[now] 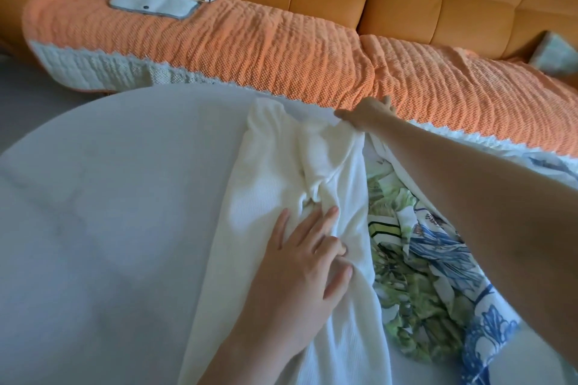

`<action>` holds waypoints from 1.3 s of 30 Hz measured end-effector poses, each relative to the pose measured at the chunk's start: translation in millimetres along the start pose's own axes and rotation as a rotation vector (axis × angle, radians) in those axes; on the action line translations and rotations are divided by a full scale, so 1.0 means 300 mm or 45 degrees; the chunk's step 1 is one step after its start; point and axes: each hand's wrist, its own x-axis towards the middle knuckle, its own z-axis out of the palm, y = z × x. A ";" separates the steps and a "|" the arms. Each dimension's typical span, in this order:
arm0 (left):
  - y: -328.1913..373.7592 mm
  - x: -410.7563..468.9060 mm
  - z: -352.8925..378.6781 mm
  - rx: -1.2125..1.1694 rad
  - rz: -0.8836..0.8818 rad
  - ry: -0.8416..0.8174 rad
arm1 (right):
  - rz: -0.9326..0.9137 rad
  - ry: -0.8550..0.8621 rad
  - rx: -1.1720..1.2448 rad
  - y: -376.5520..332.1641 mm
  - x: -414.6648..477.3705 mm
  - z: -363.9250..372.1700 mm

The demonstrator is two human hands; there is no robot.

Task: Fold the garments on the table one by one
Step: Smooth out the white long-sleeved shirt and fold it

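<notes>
Pinched at its far end by the right hand (364, 114), pinned nearer by the flat left hand (306, 262), the white garment (281, 172) on the table (109, 197) could be rucked if tugged unevenly.

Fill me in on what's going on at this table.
A person is working on a white garment spread on the round table. The left hand presses flat on its middle, while the right hand reaches to the far edge and grips the garment's far end. A crumpled floral-print garment lies beside it, under the right arm, not yet folded.
</notes>
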 end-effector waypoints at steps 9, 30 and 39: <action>0.001 0.007 -0.005 -0.056 -0.103 0.088 | -0.611 0.409 0.422 -0.010 -0.278 -0.012; 0.110 -0.085 -0.122 0.138 -0.451 0.112 | -0.481 0.129 0.524 0.240 -0.852 0.063; 0.202 -0.114 -0.158 -0.031 -0.725 0.059 | -0.561 0.076 0.340 0.279 -1.093 0.108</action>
